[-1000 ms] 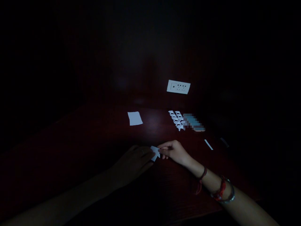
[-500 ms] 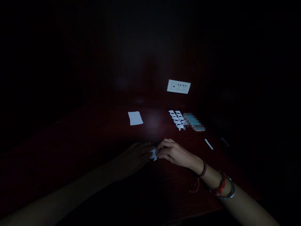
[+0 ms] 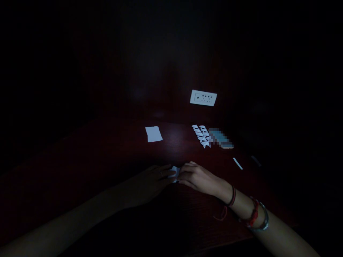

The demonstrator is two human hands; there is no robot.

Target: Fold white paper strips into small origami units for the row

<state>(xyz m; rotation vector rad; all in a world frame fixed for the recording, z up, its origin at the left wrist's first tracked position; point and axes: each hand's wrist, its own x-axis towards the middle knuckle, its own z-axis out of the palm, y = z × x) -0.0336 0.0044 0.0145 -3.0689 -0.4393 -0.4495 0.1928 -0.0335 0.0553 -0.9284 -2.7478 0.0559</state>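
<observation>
A small piece of folded white paper [image 3: 175, 172] lies on the dark red table [image 3: 128, 146] between my two hands, partly hidden under the fingers. My left hand [image 3: 157, 179], in shadow with a ring on one finger, holds the paper's left side with its fingertips. From the right, my right hand [image 3: 197, 176] has its bent fingers closed on the other side of the same paper. Bracelets circle the right wrist and forearm.
Beyond my hands lies a stack of white paper squares [image 3: 153, 134]. Several folded paper pieces [image 3: 201, 135] sit in two rows beside a blurred-out phone [image 3: 222, 138]. A narrow paper strip [image 3: 238, 163] is to the right. On the wall is a socket panel [image 3: 203, 97].
Both hands have shifted slightly on the folded paper, and more of its upper edge now shows. My right hand's fingers have tilted down a little. The other things lie as before.
</observation>
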